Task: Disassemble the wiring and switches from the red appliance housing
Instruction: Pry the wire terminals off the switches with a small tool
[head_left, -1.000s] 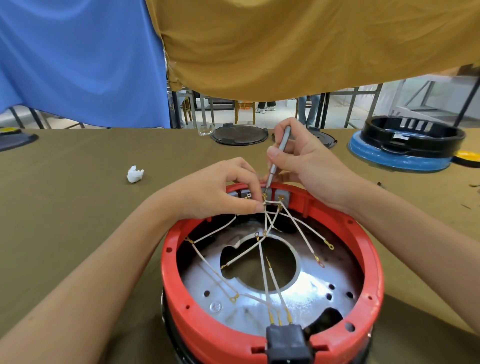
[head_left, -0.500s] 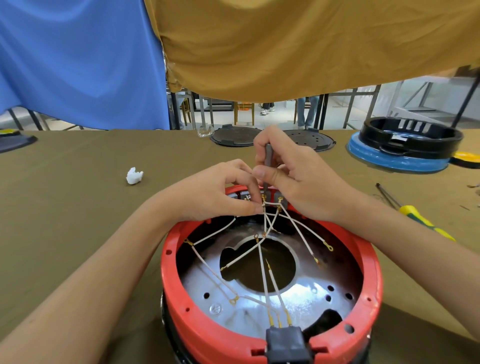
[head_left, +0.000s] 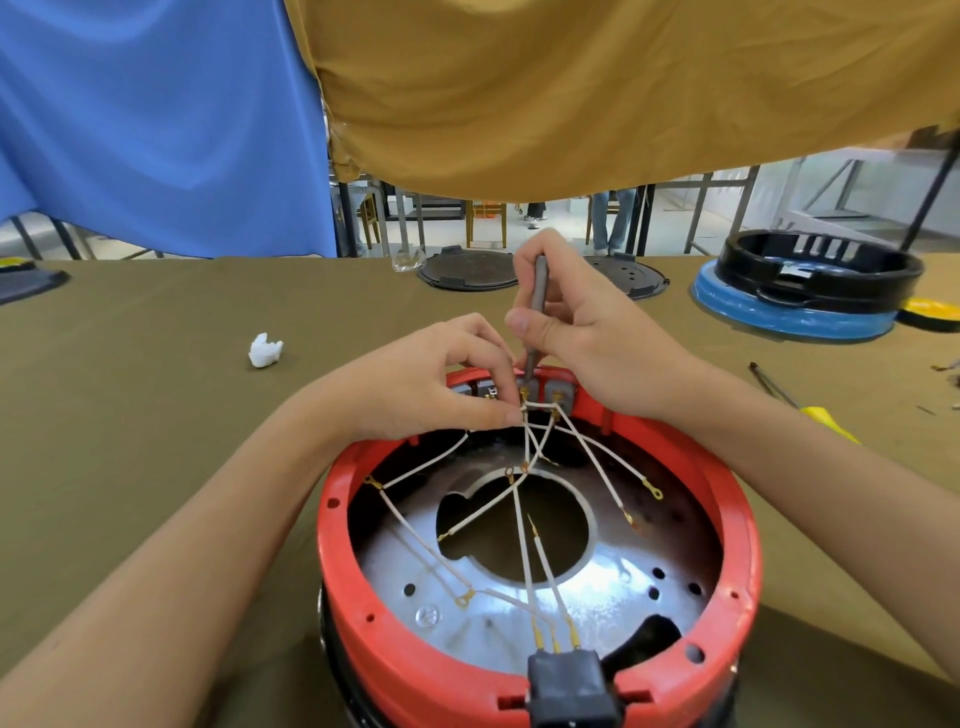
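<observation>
left fingers (head_left: 506, 413) pinching wire (head_left: 525, 410), right gripping tool (head_left: 535, 317)

**Hidden, cropped, unclear**

Near edge of the red housing (head_left: 540, 670) cut off by the bottom of the frame, along with the lower part of the black plug block (head_left: 569, 686). Tip of the grey tool (head_left: 535, 322) lost behind the far rim, so contact with the switch terminals (head_left: 540, 389) impossible to confirm. Upper end of the tool covered by the right hand (head_left: 587, 332). Wire end pinched under the left hand (head_left: 431, 384), fingertips concealing the join. Yellow-handled screwdriver (head_left: 826, 421) partly covered by the right forearm. Yellow object (head_left: 935, 309) far right cropped by the frame edge. Small scraps at the right edge too small to identify.
</observation>
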